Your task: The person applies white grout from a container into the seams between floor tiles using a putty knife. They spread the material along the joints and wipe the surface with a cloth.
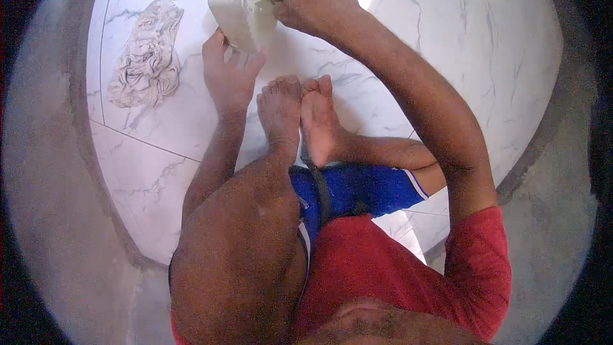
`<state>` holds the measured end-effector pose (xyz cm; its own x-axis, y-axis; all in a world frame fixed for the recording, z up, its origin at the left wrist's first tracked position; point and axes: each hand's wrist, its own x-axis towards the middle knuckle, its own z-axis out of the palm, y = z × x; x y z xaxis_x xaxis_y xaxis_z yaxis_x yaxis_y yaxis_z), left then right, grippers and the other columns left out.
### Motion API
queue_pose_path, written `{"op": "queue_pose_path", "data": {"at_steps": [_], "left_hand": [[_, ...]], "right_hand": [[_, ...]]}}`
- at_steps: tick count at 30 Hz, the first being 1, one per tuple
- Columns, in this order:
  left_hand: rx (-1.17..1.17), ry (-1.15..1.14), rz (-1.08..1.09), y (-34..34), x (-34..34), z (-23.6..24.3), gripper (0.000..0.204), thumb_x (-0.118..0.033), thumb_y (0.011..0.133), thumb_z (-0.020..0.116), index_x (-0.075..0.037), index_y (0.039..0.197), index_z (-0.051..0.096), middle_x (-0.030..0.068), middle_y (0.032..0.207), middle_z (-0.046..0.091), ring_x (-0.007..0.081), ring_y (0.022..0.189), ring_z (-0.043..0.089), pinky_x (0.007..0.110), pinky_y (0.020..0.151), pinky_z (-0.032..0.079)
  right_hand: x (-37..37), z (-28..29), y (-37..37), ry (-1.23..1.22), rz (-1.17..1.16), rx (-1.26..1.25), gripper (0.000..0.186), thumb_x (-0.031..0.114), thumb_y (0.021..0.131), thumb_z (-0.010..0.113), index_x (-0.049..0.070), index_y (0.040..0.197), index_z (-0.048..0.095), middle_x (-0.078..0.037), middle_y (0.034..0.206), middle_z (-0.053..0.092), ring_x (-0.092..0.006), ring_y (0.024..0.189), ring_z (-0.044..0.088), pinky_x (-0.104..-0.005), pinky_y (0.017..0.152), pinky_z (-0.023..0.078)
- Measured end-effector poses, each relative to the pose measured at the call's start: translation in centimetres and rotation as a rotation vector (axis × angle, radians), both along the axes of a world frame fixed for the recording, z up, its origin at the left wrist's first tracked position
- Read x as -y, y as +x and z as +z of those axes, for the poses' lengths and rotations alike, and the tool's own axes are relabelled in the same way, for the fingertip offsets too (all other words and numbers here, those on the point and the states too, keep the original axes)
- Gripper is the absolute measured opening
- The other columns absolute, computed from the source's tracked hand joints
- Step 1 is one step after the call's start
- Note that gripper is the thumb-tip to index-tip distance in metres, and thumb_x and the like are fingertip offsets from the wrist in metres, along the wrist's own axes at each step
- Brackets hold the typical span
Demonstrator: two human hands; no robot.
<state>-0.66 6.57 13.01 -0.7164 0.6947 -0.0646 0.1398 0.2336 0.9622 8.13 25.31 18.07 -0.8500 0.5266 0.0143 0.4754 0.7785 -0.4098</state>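
At the top of the head view, a pale cream-green object (233, 16) with a ragged, crinkled right side is raised over the marble-patterned floor. My right hand (313, 1) is closed at its upper right edge, fingertips partly hidden. My left hand (228, 73) supports its lower left, fingertips at the underside and thumb spread to the right. A crumpled beige cloth (143, 57) lies on the floor to the left of that hand. Exactly what the raised object is, I cannot tell.
My bare feet (278, 112) rest together on the white tiles (460, 45) below my hands, with my bent legs in blue shorts (351, 188). A grey strip of bare cement (76, 172) borders the tiles on both sides.
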Motion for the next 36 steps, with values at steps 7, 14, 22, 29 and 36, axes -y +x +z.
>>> {"op": "queue_pose_path", "data": {"at_steps": [7, 14, 22, 29, 36], "left_hand": [[-0.027, -0.014, 0.007, 0.0, 0.1, 0.1, 0.069, 0.003, 0.076, 0.084, 0.003, 0.136, 0.049, 0.0122, 0.13, 0.049, 0.0271, 0.124, 0.056, 0.041, 0.104, 0.054], [0.017, 0.005, 0.015, 0.1, 0.1, 0.0, 0.067, 0.002, 0.077, 0.083, 0.006, 0.135, 0.048, 0.0154, 0.128, 0.052, 0.0271, 0.125, 0.055, 0.042, 0.103, 0.055], [0.106, 0.061, -0.003, 0.0, 0.5, -0.8, 0.067, 0.004, 0.078, 0.082, 0.007, 0.136, 0.048, 0.0155, 0.132, 0.053, 0.0271, 0.126, 0.054, 0.042, 0.104, 0.053], [0.008, -0.042, -0.15, -1.3, 1.1, -0.9, 0.071, 0.001, 0.077, 0.082, 0.006, 0.139, 0.048, 0.0162, 0.132, 0.055, 0.0267, 0.122, 0.056, 0.039, 0.1, 0.054], [0.216, 0.055, 0.063, -3.7, 1.7, -0.2, 0.073, 0.003, 0.079, 0.077, 0.01, 0.142, 0.043, 0.0203, 0.131, 0.057, 0.0267, 0.121, 0.057, 0.036, 0.098, 0.052]], "right_hand": [[0.3, 0.7, 0.1, -0.071, -0.085, -0.161, 0.026, 0.019, 0.081, 0.067, -0.002, 0.097, 0.064, -0.024, 0.079, 0.071, -0.0398, 0.077, 0.073, -0.0493, 0.073, 0.059], [1.6, -1.2, -0.4, -0.03, -0.067, -0.094, 0.022, 0.02, 0.086, 0.063, -0.001, 0.09, 0.065, -0.025, 0.074, 0.067, -0.043, 0.075, 0.069, -0.0535, 0.073, 0.055], [1.6, -1.7, -0.6, -0.122, 0.105, -0.094, 0.021, 0.021, 0.085, 0.063, 0.001, 0.09, 0.067, -0.024, 0.081, 0.07, -0.0425, 0.081, 0.07, -0.0517, 0.075, 0.055], [-1.0, -1.4, -0.1, -0.437, 0.104, -0.1, 0.031, 0.031, 0.073, 0.076, 0.001, 0.079, 0.073, -0.019, 0.075, 0.071, -0.0294, 0.07, 0.072, -0.0418, 0.068, 0.057], [-6.0, -4.3, 7.5, -1.174, -0.281, -0.338, 0.047, 0.026, 0.086, 0.078, -0.003, 0.12, 0.065, -0.012, 0.1, 0.071, -0.0176, 0.08, 0.07, -0.0301, 0.074, 0.062]]}}
